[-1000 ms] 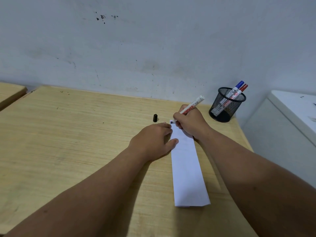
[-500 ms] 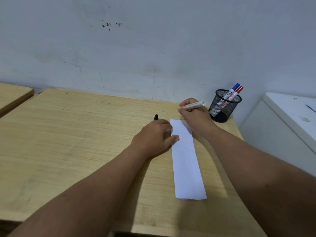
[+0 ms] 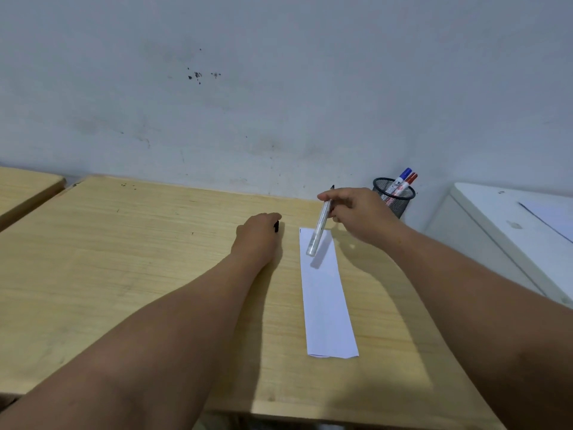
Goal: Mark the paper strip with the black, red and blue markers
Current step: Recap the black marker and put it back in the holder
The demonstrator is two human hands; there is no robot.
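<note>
light: soft, even | shadows: right of arms | blur: marker point(image 3: 319, 231) | edges: wide-angle bowed

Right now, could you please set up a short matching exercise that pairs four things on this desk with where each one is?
Things:
1. black marker
2. black cap
3. blue marker
4. paper strip

Places:
a. lying flat on the desk
b. standing in the mesh pen cup
c. held in the right hand
d. on the desk at the fingertips of the left hand

Pairs: 1-c, 2-d, 3-b, 4-a
</note>
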